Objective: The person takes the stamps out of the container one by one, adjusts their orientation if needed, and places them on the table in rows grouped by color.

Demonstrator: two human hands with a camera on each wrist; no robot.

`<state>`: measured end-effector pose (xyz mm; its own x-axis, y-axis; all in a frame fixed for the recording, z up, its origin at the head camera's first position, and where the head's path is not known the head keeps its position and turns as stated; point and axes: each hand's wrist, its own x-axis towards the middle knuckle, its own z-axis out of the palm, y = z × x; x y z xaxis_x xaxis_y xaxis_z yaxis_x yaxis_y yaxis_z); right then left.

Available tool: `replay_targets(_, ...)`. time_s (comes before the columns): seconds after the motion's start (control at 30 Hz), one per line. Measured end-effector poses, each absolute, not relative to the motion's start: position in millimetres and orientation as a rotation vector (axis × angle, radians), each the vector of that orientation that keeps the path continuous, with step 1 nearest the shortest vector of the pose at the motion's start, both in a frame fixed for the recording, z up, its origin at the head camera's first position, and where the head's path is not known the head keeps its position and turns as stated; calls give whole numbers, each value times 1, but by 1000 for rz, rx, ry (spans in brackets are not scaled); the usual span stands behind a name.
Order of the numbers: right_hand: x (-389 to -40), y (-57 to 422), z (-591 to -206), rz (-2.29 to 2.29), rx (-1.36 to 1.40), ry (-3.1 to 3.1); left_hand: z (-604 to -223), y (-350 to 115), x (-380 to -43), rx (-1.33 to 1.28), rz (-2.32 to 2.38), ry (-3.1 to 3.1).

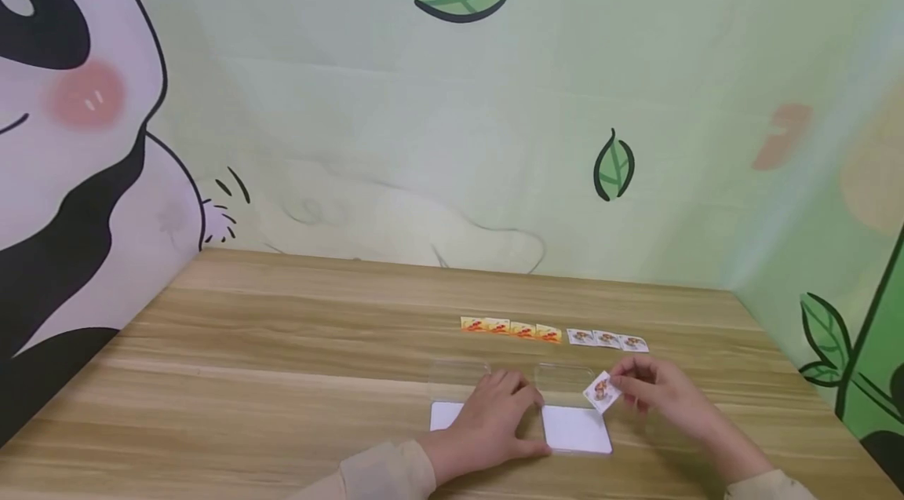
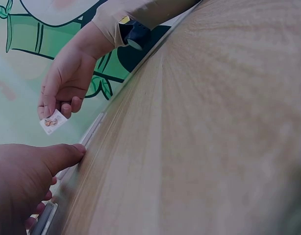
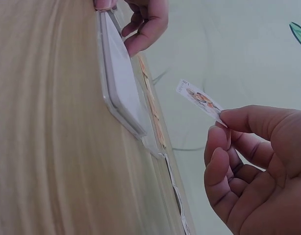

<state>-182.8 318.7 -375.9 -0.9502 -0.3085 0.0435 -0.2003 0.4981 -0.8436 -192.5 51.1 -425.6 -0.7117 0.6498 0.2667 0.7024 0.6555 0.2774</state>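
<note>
My right hand (image 1: 653, 390) pinches a small white postage stamp (image 1: 601, 392) with a coloured figure on it, between thumb and forefinger. The stamp (image 3: 202, 102) is held tilted above the back right of an open, clear plastic case (image 1: 577, 429) with a white inside. With thumb at the front edge and fingers at the back, my left hand (image 1: 494, 417) grips this case's left end. A second open case (image 1: 445, 415) lies to the left, partly hidden under the left hand. Both transparent lids (image 1: 565, 378) are folded back flat on the table.
Behind the cases a row of several orange-yellow stamps (image 1: 523, 330) lies on the wooden table (image 1: 247, 374). To its right, 3 white stamps (image 1: 607, 340) form another row. A printed cloth backdrop (image 1: 339, 92) stands along the table's back edge.
</note>
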Motion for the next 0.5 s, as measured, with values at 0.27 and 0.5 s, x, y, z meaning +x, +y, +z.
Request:
replay_targets(0.27,-186,325,-371,-1521,-412,2634,-426,51,-193,-1112,-544,-2727)
replay_targets(0.5,-188,328,-367,-1547,-299,2628,-426,51,-192,-1122,-562,-2711)
